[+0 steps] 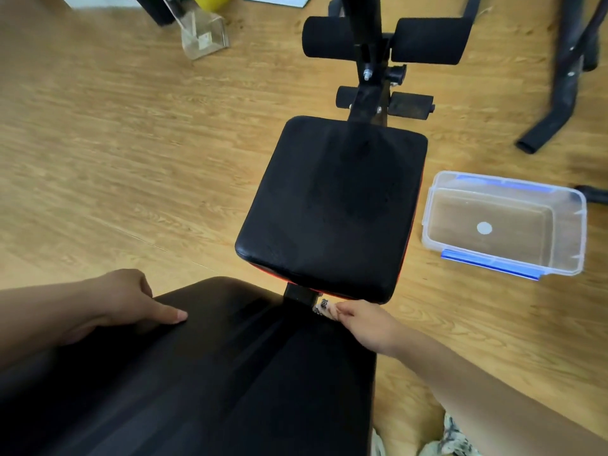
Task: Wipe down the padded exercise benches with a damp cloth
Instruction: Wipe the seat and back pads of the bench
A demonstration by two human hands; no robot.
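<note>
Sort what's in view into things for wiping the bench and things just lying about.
For the job: patterned cloth, pinched in right hand; near pad, gripped by left hand; seat pad; foam rollers; maybe the clear tub, contents unclear.
Lying about: acrylic box, yellow object, black floor frame.

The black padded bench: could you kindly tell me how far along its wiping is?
Done: nothing I can confirm, as no pad shows clear wipe marks. In hand: the right hand pinches a small black-and-white patterned cloth at the far edge of the long black back pad, while the left hand rests on that pad. Left: the square black seat pad and the black foam rollers, both away from the cloth.
</note>
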